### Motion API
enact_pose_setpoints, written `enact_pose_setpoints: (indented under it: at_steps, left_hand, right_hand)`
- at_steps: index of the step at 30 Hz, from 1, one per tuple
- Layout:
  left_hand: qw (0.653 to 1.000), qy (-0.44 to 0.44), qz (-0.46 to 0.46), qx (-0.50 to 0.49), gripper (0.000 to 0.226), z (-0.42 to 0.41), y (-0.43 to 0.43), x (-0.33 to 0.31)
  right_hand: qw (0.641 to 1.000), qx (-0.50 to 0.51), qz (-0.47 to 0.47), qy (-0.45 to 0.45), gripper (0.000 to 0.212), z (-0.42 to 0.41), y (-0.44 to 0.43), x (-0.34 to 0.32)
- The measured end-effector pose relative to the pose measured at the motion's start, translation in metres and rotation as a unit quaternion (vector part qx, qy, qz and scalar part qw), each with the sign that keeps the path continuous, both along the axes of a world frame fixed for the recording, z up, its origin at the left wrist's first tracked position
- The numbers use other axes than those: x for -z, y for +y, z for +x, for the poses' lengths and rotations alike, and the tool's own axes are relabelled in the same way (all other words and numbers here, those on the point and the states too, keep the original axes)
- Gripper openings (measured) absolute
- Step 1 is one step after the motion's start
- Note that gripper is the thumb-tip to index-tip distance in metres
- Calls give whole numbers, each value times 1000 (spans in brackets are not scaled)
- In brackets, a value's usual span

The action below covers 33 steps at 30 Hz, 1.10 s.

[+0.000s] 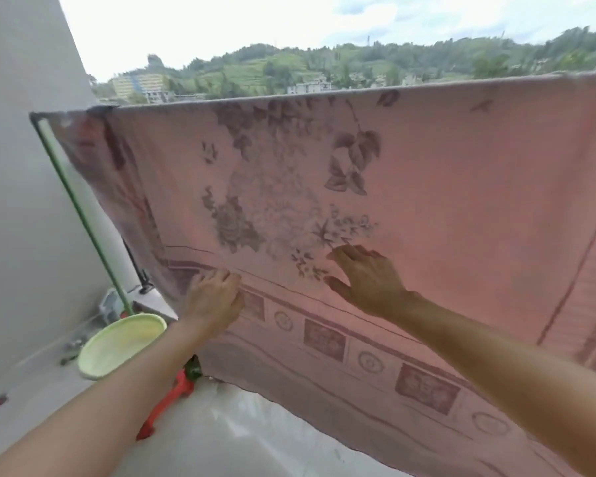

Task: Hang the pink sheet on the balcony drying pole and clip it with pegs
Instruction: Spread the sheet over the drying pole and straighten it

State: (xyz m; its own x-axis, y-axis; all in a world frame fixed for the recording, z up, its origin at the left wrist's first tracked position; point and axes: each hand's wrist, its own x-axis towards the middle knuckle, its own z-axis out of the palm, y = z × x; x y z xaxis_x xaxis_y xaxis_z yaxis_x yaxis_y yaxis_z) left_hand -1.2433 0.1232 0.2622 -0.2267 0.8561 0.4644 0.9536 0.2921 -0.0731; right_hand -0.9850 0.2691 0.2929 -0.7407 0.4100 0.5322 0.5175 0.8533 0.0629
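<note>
Pink sheet (444, 187): draped over the drying pole, spread wide across the view; grey floral print in the middle, patterned border band along the lower part; bottom hem hangs near the floor.
Drying pole: hidden under the sheet's top fold (only the straight ridge line shows).
Left hand (214, 301): fingers curled against the sheet's border band at lower left; whether cloth is pinched between them cannot be told.
Right hand (365, 280): open, fingers spread, palm flat against the sheet just below the floral print; grips nothing.
Hands, relative: apart, right higher than left.
Green pole (83, 215): leans diagonally at the left, beside the sheet's left edge.
Pale green basin (117, 346): on the floor, lower left, under the left forearm.
Red object (166, 404): on the floor near the hem; blurred.
Pegs: none identifiable.
</note>
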Motion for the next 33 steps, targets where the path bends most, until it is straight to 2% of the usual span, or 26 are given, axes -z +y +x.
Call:
enact_pose_setpoints:
  at_steps: [3,8,12,19,27,31,33]
  left_hand:
    - [994,39,-16,-98,30,-86,-56,7]
    - [973,3,-40,-226,38,-192,-136,17]
    - [959,-15,-43,-280,42,-253,-169,31]
    - [952,-25,-28,-303,41,-350,-157,47]
    - [946,11,-6,-323,55,-486,-118,21]
    - [939,-7,3,-343,55,-551,-117,18]
    - [938,7,0,-346,54,-587,-119,19]
  right_hand:
    - [999,-47,16,-20,44,-90,-16,20]
    - [993,-101,23,-59,47,-221,-42,49]
    - [987,-137,25,-84,49,-302,-52,69]
    - [976,-195,41,-84,47,-450,-27,83]
    - [968,-234,68,-56,53,-648,16,72]
    - [958,-273,71,-47,44,-732,20,77]
    - [955,-283,78,-50,49,-773,18,79]
